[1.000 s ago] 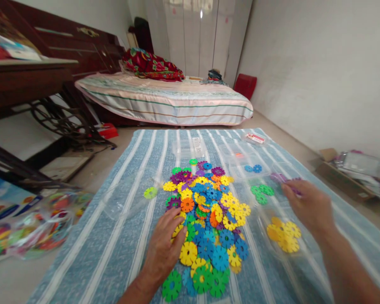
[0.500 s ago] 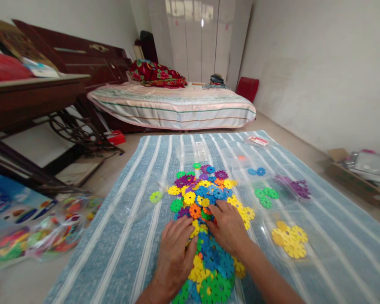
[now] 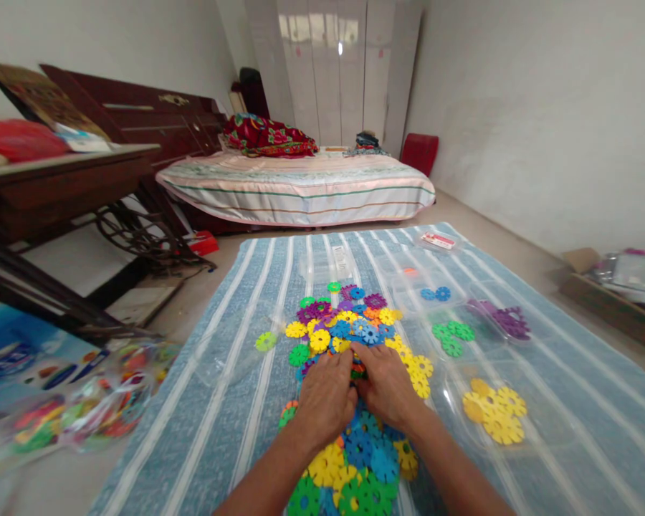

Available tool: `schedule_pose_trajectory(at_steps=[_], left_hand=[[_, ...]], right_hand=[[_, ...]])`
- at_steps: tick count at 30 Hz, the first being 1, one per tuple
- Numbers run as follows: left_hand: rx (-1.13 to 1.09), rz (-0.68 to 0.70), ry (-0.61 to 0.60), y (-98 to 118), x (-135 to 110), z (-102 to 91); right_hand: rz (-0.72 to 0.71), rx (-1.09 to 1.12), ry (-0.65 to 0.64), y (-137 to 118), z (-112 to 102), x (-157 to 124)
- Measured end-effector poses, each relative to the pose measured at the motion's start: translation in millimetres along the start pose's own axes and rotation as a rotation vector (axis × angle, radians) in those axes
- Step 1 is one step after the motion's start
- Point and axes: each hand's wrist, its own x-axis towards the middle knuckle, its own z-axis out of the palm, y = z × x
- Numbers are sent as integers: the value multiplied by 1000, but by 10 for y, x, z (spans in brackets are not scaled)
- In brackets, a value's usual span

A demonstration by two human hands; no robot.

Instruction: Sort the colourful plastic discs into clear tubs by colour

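Observation:
A heap of coloured plastic snowflake discs (image 3: 355,322) lies on a blue striped blanket (image 3: 220,401). Both my hands rest on the heap's middle, fingertips meeting over an orange and green disc. My left hand (image 3: 325,398) lies palm down with fingers stretched over the discs. My right hand (image 3: 390,390) has its fingers bent and pinched at a disc beside the left fingertips. To the right, sorted groups sit in clear plastic: yellow discs (image 3: 494,416), green discs (image 3: 451,335), purple discs (image 3: 508,321) and blue discs (image 3: 435,294). A lone lime disc (image 3: 265,341) lies left of the heap.
A clear bag of colourful toys (image 3: 86,408) lies on the floor at left, beside a dark wooden table (image 3: 59,186) with an iron frame. A striped bed (image 3: 301,186) stands behind the blanket. A cardboard box (image 3: 613,301) sits by the right wall.
My right hand came back from the purple discs at right to the heap's middle. My left hand slid forward and right until the fingertips of both hands met.

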Motion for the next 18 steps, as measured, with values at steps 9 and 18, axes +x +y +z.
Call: schedule_pose_trajectory(at_steps=[9, 18], left_hand=[[-877, -208, 2, -165, 17, 14], [-892, -387, 146, -434, 1, -162]], right_hand=[[142, 798, 176, -7, 79, 1], [279, 646, 495, 56, 61, 83]])
